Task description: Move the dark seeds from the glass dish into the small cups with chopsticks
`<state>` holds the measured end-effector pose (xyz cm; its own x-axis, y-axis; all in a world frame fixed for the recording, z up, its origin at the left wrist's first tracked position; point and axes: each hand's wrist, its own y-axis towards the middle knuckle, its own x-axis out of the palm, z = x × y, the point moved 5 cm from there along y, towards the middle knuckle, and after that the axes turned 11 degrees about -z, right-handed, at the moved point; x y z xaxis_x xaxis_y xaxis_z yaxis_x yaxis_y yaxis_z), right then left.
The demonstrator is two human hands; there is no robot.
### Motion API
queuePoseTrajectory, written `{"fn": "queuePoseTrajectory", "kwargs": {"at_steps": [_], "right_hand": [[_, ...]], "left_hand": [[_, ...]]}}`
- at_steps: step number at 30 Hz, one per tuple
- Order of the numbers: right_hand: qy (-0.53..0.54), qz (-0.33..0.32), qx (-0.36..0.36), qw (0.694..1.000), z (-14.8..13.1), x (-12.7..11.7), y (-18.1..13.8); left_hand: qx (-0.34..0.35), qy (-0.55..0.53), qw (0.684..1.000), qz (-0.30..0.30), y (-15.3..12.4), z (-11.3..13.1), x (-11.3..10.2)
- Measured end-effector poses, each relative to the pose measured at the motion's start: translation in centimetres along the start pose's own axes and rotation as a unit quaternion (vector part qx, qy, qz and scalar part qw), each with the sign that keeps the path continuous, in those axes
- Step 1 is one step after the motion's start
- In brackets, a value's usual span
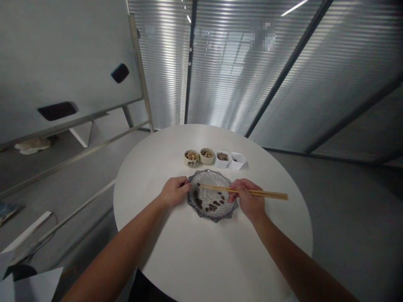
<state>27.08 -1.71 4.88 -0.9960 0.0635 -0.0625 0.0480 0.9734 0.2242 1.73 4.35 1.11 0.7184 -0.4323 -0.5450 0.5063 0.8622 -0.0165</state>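
Observation:
A scalloped glass plate (pixel 210 181) lies in the middle of a round white table (pixel 176 243), with several dark beans (pixel 211 206) along its near side. My right hand (pixel 247 200) is closed on a pair of wooden chopsticks (pixel 264 193), whose tips reach left over the plate to a bean near its far left rim. My left hand (pixel 174 191) has its fingers curled against the plate's left edge.
Behind the plate stand two round beige bowls (pixel 191 158) (pixel 207 155) of pale nuts and two small white square dishes (pixel 222 159) (pixel 237 160) with a few dark pieces. A whiteboard on a stand (pixel 63 63) is at the left; a ribbed glass wall (pixel 252 71) is behind.

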Motion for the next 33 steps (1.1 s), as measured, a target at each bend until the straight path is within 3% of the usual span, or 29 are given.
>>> {"fn": "queuePoseTrajectory", "kwargs": {"at_steps": [9,15,18,25,33], "right_hand": [[0.088,0.076,-0.076,0.99,-1.2,-2.9,-0.5],[0.082,0.204,-0.17,0.961,-3.4,-8.8,1.8],[0.036,0.257,-0.166,0.951,-2.9,-11.5,3.9],[-0.027,0.213,-0.088,0.973,0.4,-12.9,6.5],[0.042,0.174,-0.094,0.979,-0.7,-12.1,4.1]], "left_hand": [[-0.004,0.0,1.0,0.006,0.0,0.0,0.0],[0.001,0.006,1.0,0.011,0.0,-0.2,0.0],[-0.002,-0.001,1.0,0.011,0.0,-0.2,0.0],[0.006,0.004,1.0,0.005,0.0,-0.2,0.0],[0.002,0.01,1.0,0.006,0.0,-0.3,-0.1]]}}
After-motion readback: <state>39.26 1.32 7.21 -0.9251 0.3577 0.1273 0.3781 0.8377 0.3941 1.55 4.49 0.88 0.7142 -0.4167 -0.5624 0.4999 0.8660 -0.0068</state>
